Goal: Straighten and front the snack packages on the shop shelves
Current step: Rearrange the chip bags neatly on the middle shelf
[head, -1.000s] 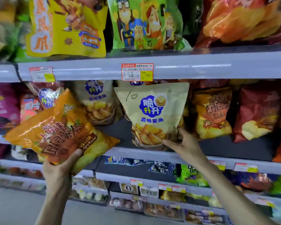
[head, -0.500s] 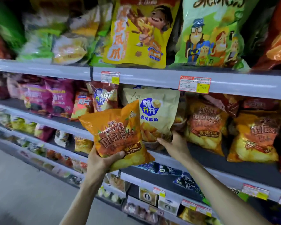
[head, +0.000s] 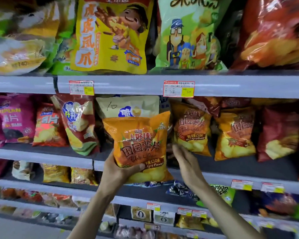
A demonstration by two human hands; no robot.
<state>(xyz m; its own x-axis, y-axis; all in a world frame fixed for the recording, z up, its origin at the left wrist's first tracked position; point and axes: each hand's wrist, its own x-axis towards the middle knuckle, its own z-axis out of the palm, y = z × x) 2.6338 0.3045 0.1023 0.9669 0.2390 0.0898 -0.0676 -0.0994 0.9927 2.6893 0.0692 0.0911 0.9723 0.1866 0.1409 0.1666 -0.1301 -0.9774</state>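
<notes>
We look at shop shelves crowded with snack bags, seen from the head of the person working. The left hand grips an orange chip bag by its lower left corner, thumb curled across the front and fingers hidden behind. The bag is held upright with its printed front facing us, in the air in front of the middle shelf, its bottom hanging below the shelf's front edge. It covers most of a cream bag standing on that shelf behind it. Only the cream bag's top shows, with "10" handwritten on it.

The right hand is open and holds nothing, its fingers straight and reaching up into the gap just right of the held bag. Its fingertips are at the lower left corner of a second orange bag standing on the same shelf. We cannot tell whether they touch it.

Further right on that shelf stand a third orange bag and a dark red bag. To the left a red and white bag leans over, and a pink bag stands beyond it. On the shelf above we see a yellow bag and a green bag, with a red and yellow price tag on the rail beneath them.
</notes>
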